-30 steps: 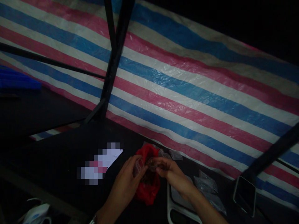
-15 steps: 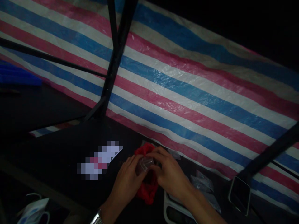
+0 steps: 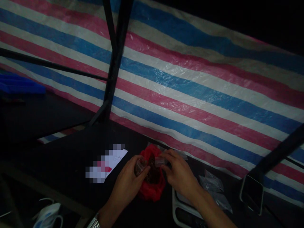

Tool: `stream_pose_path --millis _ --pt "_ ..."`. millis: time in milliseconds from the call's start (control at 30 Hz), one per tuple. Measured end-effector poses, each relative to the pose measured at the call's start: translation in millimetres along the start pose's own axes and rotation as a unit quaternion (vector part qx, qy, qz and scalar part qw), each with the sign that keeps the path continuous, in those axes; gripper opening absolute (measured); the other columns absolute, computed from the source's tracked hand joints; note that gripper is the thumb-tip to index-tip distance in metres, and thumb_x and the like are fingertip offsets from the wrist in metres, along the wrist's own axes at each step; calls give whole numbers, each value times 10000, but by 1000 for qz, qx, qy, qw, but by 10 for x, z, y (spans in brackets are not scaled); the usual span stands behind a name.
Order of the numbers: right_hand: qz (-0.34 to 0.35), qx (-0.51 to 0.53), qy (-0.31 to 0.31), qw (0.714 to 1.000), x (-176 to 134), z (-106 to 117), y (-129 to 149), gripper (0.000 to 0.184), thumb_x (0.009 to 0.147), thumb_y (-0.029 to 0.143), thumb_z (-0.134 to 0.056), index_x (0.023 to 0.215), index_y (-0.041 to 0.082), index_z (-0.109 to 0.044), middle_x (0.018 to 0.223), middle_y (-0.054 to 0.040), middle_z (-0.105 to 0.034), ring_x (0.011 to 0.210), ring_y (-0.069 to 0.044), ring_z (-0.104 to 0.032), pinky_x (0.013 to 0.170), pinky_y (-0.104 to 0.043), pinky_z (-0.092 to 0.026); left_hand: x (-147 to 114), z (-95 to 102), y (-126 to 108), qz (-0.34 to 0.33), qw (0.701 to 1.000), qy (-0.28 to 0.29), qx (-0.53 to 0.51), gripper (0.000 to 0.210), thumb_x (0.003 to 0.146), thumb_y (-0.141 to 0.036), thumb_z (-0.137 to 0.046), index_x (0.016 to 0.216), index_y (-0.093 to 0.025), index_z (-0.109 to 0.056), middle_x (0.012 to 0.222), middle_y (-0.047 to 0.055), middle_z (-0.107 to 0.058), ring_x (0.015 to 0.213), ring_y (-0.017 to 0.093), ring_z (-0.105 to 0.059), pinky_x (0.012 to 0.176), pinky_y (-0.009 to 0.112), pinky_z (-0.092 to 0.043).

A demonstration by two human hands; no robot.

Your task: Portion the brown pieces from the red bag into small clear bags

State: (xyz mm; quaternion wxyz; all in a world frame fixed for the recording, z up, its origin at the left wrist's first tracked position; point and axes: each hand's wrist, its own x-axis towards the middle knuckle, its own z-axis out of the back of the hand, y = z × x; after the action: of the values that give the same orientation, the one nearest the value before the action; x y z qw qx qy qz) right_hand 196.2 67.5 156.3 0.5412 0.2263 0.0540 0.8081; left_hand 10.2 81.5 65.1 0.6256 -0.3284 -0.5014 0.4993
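A red plastic bag (image 3: 152, 192) lies rolled open on the dark table, with small dark bits (image 3: 153, 174) inside. My left hand (image 3: 127, 179) is at the bag's left rim, its fingers closed round a small clear plastic container (image 3: 140, 166). Whether that container is a bag or a cup, I cannot tell. Over the right side of the bag, my right hand (image 3: 179, 172) pinches another small clear plastic piece (image 3: 161, 161). Under my right forearm sits a pale-framed digital scale (image 3: 175, 207), partly covered by the arm.
Clear plastic bags (image 3: 212, 183) lie right of the scale. A smartphone (image 3: 251, 194) leans by a dark post. A white printed card (image 3: 117, 158) lies to the left. A blue tray (image 3: 22, 85) stands far left, and a striped sheet (image 3: 190, 95) hangs behind the table.
My hands have moved apart, and the clear plastic that was between them is now in two separate pieces, one in each hand. The red bag's dark contents have come into view.
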Motion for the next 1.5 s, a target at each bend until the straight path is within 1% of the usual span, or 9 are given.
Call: stream_pose_path --millis 133,267,433,633,800,933,1100,1333,1500 --pt "2 -66 83 994 54 -135 -167 453 797 -8 -618 1099 275 -802 1208 -61 -747 1188 -259 -651 1062 -381 -440 -34 43 -59 45 999 -6 21 150 885 -377 -625 982 -277 -570 952 20 -705 874 271 -703 789 379 -501" --pt "-20 -69 64 995 119 -322 -254 494 780 -36 -574 1143 227 -780 1298 -100 -724 1255 -276 -628 1124 -420 -391 -77 47 -73 75 997 5 17 135 835 -287 -637 924 -279 -536 884 12 -698 820 275 -696 730 366 -465" --pt "-51 -24 48 997 126 -432 -333 439 786 10 -611 1139 214 -774 1213 -83 -771 1136 -253 -702 999 -365 -486 -66 35 -25 93 994 20 -52 164 793 -198 -620 912 -269 -533 806 -14 -723 758 242 -729 689 329 -494" --pt "-34 11 55 998 59 -381 -379 469 719 -33 -607 1062 228 -794 1179 -84 -787 1215 -299 -664 1097 -445 -415 -25 -9 -15 111 982 -14 -154 199 744 -206 -611 929 -250 -555 810 -23 -729 780 227 -739 666 317 -553" --pt "-53 78 66 993 49 -459 -394 460 735 -5 -622 1066 254 -810 1153 -54 -813 1114 -256 -729 1010 -376 -505 -9 -37 1 155 964 -47 -212 263 694 -202 -586 952 -234 -552 889 22 -755 889 248 -765 708 348 -591" --pt "-83 114 54 988 37 -501 -411 425 737 27 -645 1056 249 -817 1108 -52 -826 1066 -262 -749 972 -376 -526 -9 -50 -7 176 954 -63 -234 327 700 -276 -614 1015 -220 -549 962 46 -743 920 256 -759 727 372 -604" --pt "-121 170 66 976 28 -554 -424 366 762 65 -619 1042 204 -810 1021 -60 -840 927 -241 -786 837 -336 -583 -36 -79 -65 159 954 -72 -245 302 694 -333 -632 965 -228 -549 882 14 -715 866 242 -746 710 352 -589" --pt "-147 196 25 969 -3 -631 -391 380 766 71 -615 1055 226 -806 1069 -56 -830 1025 -265 -766 967 -400 -554 -31 -195 -39 113 958 -34 -261 305 672 -334 -655 946 -229 -571 888 24 -732 854 243 -739 779 386 -601" --pt "-155 221 5 963 -50 -658 -353 387 787 96 -621 1105 225 -799 1097 -56 -824 1054 -264 -759 994 -405 -550 31 -166 -22 81 964 -11 -251 280 688 -365 -694 909 -235 -580 866 25 -741 854 254 -744 791 391 -599"
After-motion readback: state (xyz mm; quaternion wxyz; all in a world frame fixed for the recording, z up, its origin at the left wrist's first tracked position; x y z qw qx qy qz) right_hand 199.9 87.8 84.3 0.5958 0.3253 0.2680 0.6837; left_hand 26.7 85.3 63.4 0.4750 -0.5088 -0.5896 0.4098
